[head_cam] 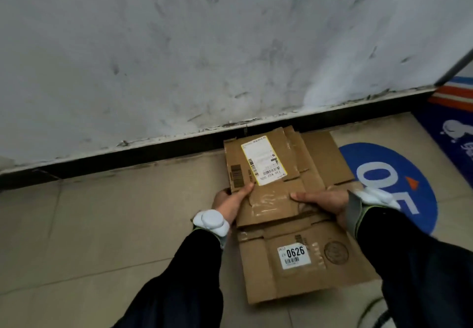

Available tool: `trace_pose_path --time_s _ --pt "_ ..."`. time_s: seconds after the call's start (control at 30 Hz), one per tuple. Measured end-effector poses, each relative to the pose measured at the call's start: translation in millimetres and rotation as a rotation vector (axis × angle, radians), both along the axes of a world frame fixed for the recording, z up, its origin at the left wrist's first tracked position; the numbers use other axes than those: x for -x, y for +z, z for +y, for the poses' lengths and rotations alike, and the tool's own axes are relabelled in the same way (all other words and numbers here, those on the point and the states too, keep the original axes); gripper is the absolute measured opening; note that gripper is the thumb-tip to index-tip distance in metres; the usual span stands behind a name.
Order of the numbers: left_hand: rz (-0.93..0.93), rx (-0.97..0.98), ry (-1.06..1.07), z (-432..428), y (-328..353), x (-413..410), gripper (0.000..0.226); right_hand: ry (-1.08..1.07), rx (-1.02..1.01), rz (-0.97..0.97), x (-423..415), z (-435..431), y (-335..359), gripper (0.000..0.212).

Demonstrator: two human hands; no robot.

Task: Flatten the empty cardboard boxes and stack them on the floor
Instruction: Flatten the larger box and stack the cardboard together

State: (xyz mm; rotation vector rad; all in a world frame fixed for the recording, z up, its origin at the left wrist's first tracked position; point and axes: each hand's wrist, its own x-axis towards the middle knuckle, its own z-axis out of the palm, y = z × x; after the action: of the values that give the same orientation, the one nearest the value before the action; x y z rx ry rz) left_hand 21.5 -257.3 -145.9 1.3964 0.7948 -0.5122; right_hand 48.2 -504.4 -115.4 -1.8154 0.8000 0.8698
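Observation:
A flattened brown cardboard box (266, 194) with a white shipping label lies on top of a pile of flattened boxes on the tiled floor, close to the wall. My left hand (231, 201) grips its near left edge, thumb on top. My right hand (325, 201) holds its near right side, fingers flat across the cardboard. Under it lies another flattened box (294, 268) with a white "0626" sticker, reaching toward me. More flat cardboard (325, 156) shows at the back right of the pile.
A scuffed white wall (204, 46) with a black skirting board (128, 152) runs just behind the pile. A blue round floor sticker (399, 174) lies to the right, partly under the cardboard. A blue and orange panel (455, 122) stands at far right. Beige tiles (102, 225) spread to the left.

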Motion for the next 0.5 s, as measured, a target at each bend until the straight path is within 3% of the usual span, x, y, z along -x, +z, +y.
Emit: trace_pose_path --time_s 0.1,0.2,0.37,0.5 --pt "-0.049 -0.22 -0.019 -18 -13 -15 0.06 0.005 0.068 -0.027 -8 -8 -24 0.126" --pt "-0.027 -0.376 -0.061 -36 -18 -28 0.057 0.113 0.298 -0.122 -15 0 -17 0.112" --pt "0.046 -0.803 -0.286 -64 -17 -32 0.076 0.425 0.543 -0.151 -15 7 -25 0.091" --pt "0.08 -0.837 -0.339 -61 -12 -27 0.093 0.482 0.54 -0.189 -15 9 -25 0.077"
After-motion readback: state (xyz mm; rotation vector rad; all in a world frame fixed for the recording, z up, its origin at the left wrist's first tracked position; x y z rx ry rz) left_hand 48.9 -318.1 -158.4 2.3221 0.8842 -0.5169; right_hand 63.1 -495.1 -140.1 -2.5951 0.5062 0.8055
